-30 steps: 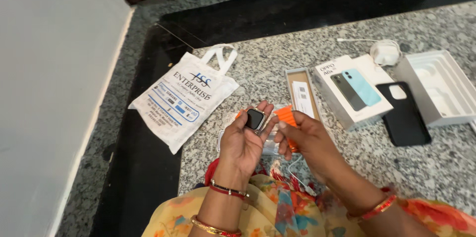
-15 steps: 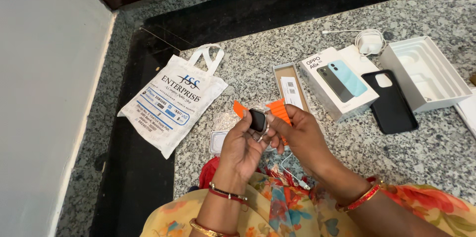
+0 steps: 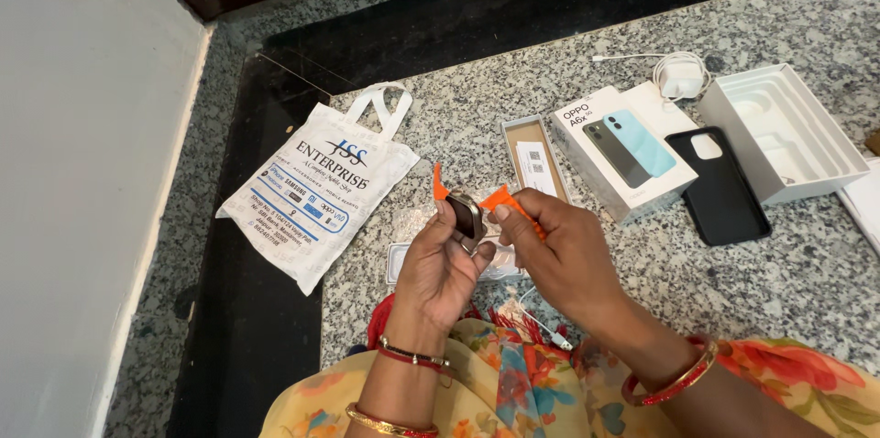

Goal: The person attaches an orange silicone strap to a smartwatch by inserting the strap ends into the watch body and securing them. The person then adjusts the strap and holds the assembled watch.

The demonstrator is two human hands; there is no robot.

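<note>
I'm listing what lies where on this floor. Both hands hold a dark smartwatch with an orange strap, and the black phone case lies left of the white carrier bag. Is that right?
Not quite. The head view shows the black phone case lying well to the right of the white carrier bag, between the phone box and the open white tray. The rest stands: the left hand and right hand hold the smartwatch.

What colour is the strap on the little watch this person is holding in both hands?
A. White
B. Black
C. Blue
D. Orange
D. The left hand grips the dark watch body, and the right hand pinches its strap, which is bright orange on both sides of the body.
</note>
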